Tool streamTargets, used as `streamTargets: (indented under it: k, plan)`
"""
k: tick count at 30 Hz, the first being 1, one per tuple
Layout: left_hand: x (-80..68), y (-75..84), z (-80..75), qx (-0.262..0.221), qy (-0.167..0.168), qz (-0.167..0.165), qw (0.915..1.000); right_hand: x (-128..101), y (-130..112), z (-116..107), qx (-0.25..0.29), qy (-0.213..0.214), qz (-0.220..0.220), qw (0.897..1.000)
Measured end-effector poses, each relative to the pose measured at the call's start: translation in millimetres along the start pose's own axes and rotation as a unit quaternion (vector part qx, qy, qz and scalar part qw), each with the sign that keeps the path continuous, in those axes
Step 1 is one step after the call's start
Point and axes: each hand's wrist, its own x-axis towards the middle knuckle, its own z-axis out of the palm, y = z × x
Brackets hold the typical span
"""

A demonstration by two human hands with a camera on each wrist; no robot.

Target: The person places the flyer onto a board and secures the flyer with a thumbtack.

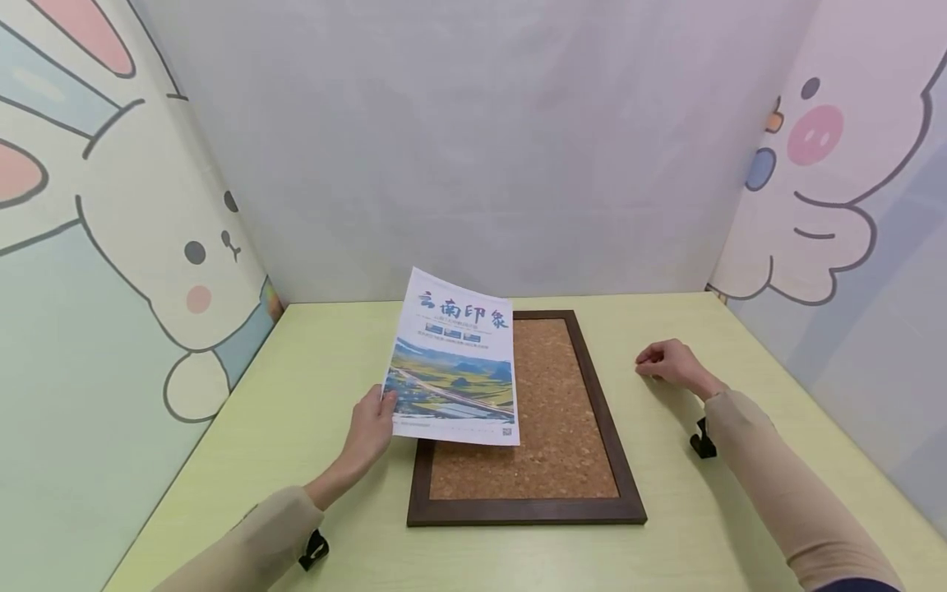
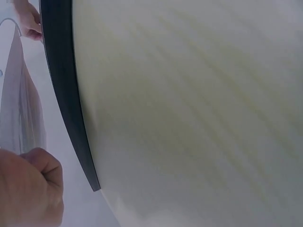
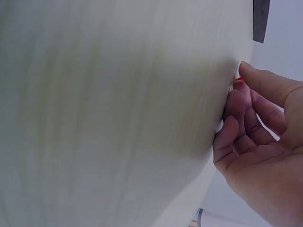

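Left hand holding up a poster over a cork board, right hand parked on the table

The left hand (image 1: 372,427) is pinching the poster (image 1: 453,362) by its lower left edge w/ thumb on the printed side, lifting it so it's tilting up over the left part of the cork board (image 1: 562,427) — the board itself is lying flat on the pale green table (image 1: 296,395), dark wood frame all round. The poster's bottom edge is hanging just above the cork, top edge leaning toward the back wall. The right hand (image 1: 666,363) is sitting on the table well to the right of the board, fingers curled in — the right wrist cam is showing a bit of red at the fingertips (image 3: 239,79), can't tell what it is or if it's actually gripping it. Cartoon bunny panel (image 1: 148,247) on the left side, another cartoon panel (image 1: 829,205) on the right.
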Motion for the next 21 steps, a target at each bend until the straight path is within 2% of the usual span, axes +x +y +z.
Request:
streamTargets:
  k: [1,14,21]
  plan:
    - [1.9,-2.2,-1.3,-0.004,-0.003,0.003,1.0,-1.1,-3.8,2.1,0.0,0.0,0.003,1.0]
    - [1.6,12.9,27.6,-0.014,-0.009,0.015,0.9998,-1.6,-5.0,0.2,-0.003,0.003,0.004,1.0]
    - [-2.8,22.6,42.3,-0.046,-0.04,-0.03,0.9977,-1.2,-3.4,1.6,-0.003,0.005,-0.003,1.0]
